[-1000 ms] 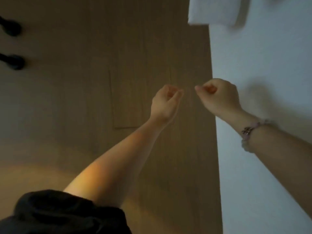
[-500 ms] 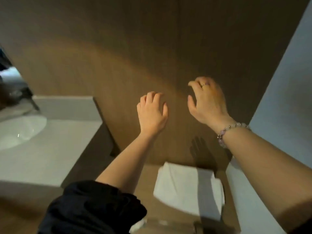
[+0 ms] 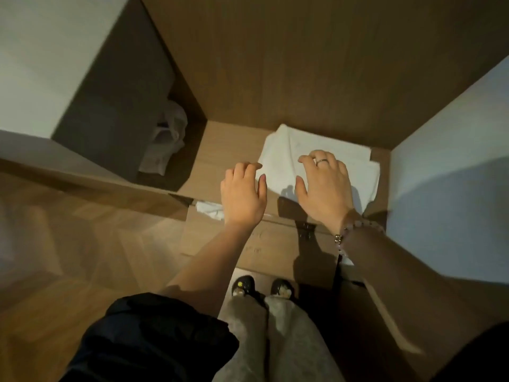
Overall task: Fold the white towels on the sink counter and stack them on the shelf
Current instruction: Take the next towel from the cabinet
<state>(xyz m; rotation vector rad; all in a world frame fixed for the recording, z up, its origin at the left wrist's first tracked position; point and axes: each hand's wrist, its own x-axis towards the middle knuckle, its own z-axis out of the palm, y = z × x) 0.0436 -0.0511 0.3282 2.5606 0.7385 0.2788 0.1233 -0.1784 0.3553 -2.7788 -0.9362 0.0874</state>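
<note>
A folded white towel [image 3: 283, 154] lies on the wooden shelf [image 3: 231, 144] against the wood-panelled wall. My right hand [image 3: 323, 186], with a ring and a bead bracelet, hovers over the towel's front part, fingers spread and relaxed, holding nothing. To its left, my left hand [image 3: 242, 194] is at the towel's left corner, fingers loosely bent; whether its fingertips touch the towel I cannot tell. A second bit of white cloth [image 3: 210, 210] shows below the shelf's front edge.
The white sink counter [image 3: 41, 64] is at the upper left. Beside it a dark bin [image 3: 118, 117] holds a crumpled white liner. A white wall [image 3: 446, 188] closes the right side. My feet [image 3: 260, 288] stand on the wooden floor in front of the shelf unit.
The view has tipped down from the wall to the shelf. Both hands, pinched a second ago, have uncurled and dropped from in front of the wall to just over the folded towel.
</note>
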